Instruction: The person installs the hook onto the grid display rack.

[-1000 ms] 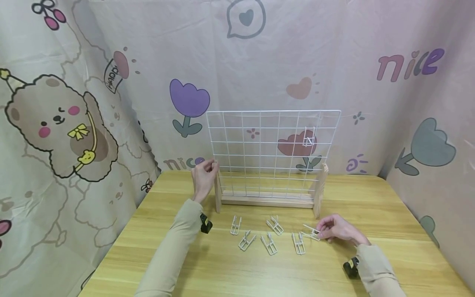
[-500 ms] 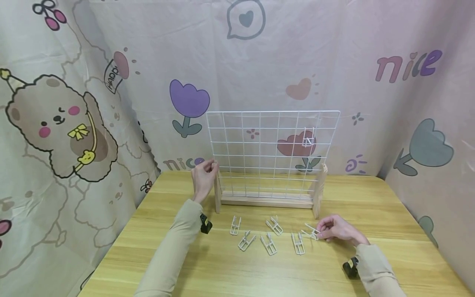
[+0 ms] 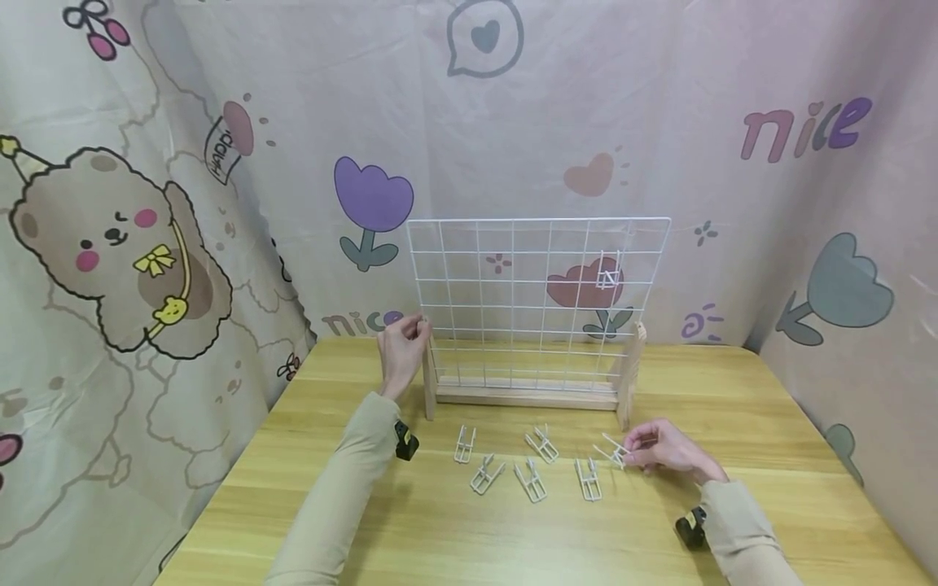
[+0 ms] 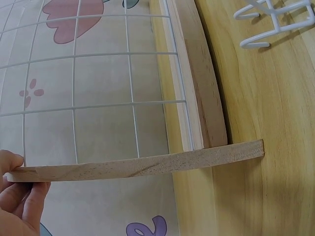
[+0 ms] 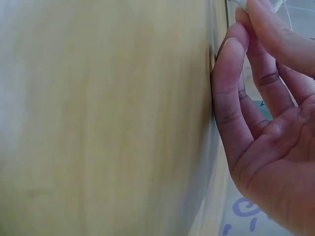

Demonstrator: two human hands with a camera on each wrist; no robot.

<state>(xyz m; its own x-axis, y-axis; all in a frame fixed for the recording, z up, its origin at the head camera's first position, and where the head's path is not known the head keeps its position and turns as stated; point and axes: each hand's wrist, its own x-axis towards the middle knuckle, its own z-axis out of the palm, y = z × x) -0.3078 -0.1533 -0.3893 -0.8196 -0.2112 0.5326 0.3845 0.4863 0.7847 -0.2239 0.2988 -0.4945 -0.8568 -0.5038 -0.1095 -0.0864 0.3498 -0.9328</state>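
A white wire grid panel (image 3: 497, 294) stands upright in a wooden base (image 3: 528, 397) at the back of the table. My left hand (image 3: 402, 348) pinches the top of the base's left wooden post (image 4: 133, 165) between thumb and fingers. At the right front, my right hand (image 3: 665, 448) pinches a white wire hook (image 3: 614, 452) by one end, its prongs pointing left. In the right wrist view only a sliver of the hook shows at the top, mostly hidden by the fingers. One white hook (image 3: 608, 273) hangs on the grid's upper right.
Several more white wire hooks lie in front of the base, such as the leftmost hook (image 3: 465, 445) and the rightmost hook (image 3: 589, 479). The right wooden post (image 3: 630, 376) stands just behind my right hand. Printed curtains (image 3: 498, 114) enclose the wooden table (image 3: 469, 537).
My right hand has turned and slightly raised the hook it pinches, and its prongs point more upward. The left hand has stayed on the post.
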